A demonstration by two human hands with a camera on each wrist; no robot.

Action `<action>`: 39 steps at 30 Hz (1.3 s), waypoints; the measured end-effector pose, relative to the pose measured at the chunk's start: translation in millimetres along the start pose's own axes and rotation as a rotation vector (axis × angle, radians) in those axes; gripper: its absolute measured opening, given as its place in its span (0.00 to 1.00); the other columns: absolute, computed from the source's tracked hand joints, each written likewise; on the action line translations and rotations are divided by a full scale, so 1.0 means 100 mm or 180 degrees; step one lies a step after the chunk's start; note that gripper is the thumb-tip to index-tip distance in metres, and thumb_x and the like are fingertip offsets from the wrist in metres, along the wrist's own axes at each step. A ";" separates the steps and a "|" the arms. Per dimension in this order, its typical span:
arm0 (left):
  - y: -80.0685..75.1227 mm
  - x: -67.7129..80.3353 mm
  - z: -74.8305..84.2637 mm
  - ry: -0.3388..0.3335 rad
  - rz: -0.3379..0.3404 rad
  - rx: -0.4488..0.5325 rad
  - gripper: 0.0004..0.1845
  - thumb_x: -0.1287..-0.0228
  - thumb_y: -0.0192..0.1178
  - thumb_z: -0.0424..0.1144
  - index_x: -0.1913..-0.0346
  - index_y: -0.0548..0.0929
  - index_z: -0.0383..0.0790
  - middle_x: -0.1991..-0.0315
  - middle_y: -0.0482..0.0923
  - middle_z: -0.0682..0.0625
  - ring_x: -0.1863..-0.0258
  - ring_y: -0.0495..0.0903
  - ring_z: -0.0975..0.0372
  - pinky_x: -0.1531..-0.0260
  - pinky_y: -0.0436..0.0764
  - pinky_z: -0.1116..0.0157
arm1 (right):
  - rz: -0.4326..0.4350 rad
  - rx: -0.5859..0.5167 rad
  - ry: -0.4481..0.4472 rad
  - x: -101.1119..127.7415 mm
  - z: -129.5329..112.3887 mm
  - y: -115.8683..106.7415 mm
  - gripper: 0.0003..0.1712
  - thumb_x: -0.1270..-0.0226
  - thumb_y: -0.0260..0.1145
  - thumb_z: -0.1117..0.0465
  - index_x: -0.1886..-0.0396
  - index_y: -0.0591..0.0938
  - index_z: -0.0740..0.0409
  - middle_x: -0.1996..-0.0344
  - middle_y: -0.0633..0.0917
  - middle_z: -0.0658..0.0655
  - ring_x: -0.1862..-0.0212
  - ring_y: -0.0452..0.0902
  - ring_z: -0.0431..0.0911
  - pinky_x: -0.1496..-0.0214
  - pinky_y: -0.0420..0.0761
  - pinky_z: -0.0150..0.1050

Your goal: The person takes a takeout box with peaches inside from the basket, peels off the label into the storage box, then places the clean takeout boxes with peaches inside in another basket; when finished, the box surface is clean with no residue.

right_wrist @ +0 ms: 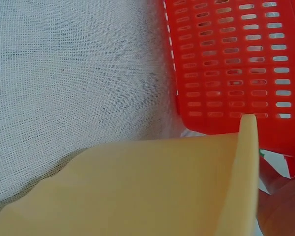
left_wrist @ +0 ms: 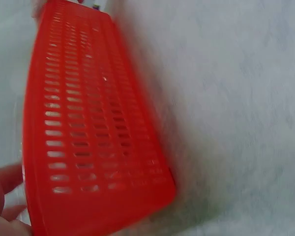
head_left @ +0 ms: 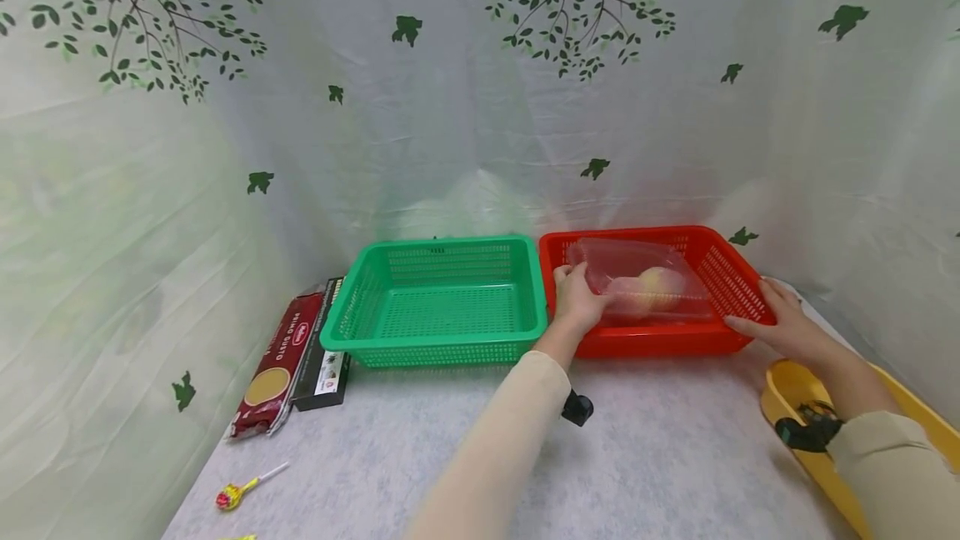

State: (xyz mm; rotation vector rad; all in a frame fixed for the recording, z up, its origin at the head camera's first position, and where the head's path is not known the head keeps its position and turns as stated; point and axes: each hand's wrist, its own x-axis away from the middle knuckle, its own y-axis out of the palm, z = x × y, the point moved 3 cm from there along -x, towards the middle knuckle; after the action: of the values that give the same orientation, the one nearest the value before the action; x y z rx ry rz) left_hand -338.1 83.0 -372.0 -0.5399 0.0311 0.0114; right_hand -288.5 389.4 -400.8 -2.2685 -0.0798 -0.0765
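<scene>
Both hands sit at the red perforated plastic basket (head_left: 738, 273) right of centre in the head view. Left hand (head_left: 577, 297) reaches over the basket's left wall, and its fingers curl round the near left corner of a clear plastic clamshell box (head_left: 637, 277) holding a pale yellow-pink fruit (head_left: 660, 286). Right hand (head_left: 780, 319) rests against the basket's right rim with the fingers fairly straight, steadying it rather than clasping anything.

As a judgement, the box is already inside the red basket and lies tilted against its floor and back wall, so the placing looks nearly done; what is left seems to be letting go and drawing the hand out. A green perforated plastic basket (head_left: 442, 340) just left of the red one holds nothing that shows.

Left forearm runs up from the lower middle of the frame in a cream sleeve, wrist bent down into the basket. Right forearm enters from the lower right corner, above a yellow plastic tray (head_left: 787, 394). At the left lie a dark red spaghetti packet (head_left: 273, 365), a black box (head_left: 322, 357) and a lollipop (head_left: 232, 494) on the grey cloth-covered table (head_left: 660, 457).
</scene>
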 end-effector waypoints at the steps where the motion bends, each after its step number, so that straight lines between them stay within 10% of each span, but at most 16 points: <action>1: 0.00 0.00 0.00 -0.0021 -0.0015 -0.0043 0.36 0.39 0.69 0.38 0.27 0.69 0.46 0.31 0.63 0.49 0.33 0.68 0.57 0.45 0.84 0.58 | -0.0001 -0.0010 -0.0003 0.00 0.00 0.01 0.65 0.32 0.61 0.36 0.23 0.29 0.65 0.25 0.29 0.78 0.32 0.42 0.78 0.40 0.75 0.69; 7: -0.04 -0.01 -0.02 -0.0091 -0.0163 0.0014 0.37 0.35 0.66 0.37 0.24 0.63 0.48 0.31 0.67 0.47 0.34 0.69 0.55 0.41 0.82 0.56 | 0.0013 -0.0045 -0.0060 0.00 -0.02 0.03 0.64 0.32 0.62 0.37 0.22 0.30 0.64 0.25 0.30 0.78 0.33 0.44 0.78 0.42 0.78 0.67; 18: -0.13 -0.02 -0.12 0.0071 -0.0008 0.1228 0.32 0.29 0.59 0.37 0.26 0.62 0.50 0.28 0.68 0.47 0.31 0.69 0.53 0.34 0.76 0.52 | -0.0008 -0.0052 -0.0054 -0.04 -0.06 0.04 0.65 0.33 0.62 0.36 0.22 0.29 0.63 0.25 0.28 0.77 0.31 0.42 0.79 0.41 0.75 0.70; 39: -0.51 0.62 -0.56 0.0356 -0.0310 0.1629 0.28 0.30 0.56 0.35 0.30 0.66 0.56 0.31 0.69 0.54 0.31 0.72 0.56 0.40 0.81 0.56 | 0.0165 0.0442 -0.0094 0.06 -0.12 0.00 0.64 0.32 0.57 0.33 0.22 0.33 0.68 0.26 0.36 0.80 0.32 0.42 0.81 0.44 0.73 0.75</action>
State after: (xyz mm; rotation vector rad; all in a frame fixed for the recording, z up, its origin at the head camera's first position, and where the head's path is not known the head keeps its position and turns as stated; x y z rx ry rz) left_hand -276.9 11.1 -395.6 -0.0294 0.1134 -0.1194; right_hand -283.0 380.0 -392.8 -2.1318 -0.0407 -0.0098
